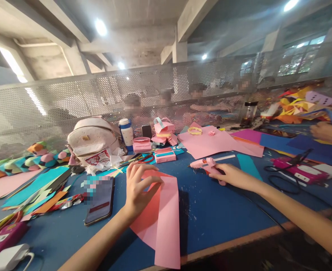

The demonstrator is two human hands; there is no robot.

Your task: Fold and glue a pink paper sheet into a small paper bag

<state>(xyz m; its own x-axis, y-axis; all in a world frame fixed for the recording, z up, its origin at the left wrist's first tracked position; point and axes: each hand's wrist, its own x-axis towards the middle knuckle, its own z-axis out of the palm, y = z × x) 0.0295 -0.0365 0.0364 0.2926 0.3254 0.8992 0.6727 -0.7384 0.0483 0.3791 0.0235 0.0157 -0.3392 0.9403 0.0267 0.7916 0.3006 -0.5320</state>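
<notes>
My left hand (141,188) pinches the upper edge of a folded sheet of pink paper (168,222), thumb and fingers closed on it. The sheet stands partly raised off the blue table, with one long flap facing me. To the right, my right hand (228,176) is closed around the handle of a pink glue gun (207,165). A white glue stick pokes out of its back end, and its nozzle points left, resting at the table. Between the two hands, thin glue strands lie on the table top (208,210).
A phone (100,203) lies left of my left hand. Behind are a backpack (94,139), a bottle (125,133), pink paper boxes (165,155) and pink sheets (208,143). Power strips (301,169) with cables sit right and left. Another person's hand (329,132) is at far right.
</notes>
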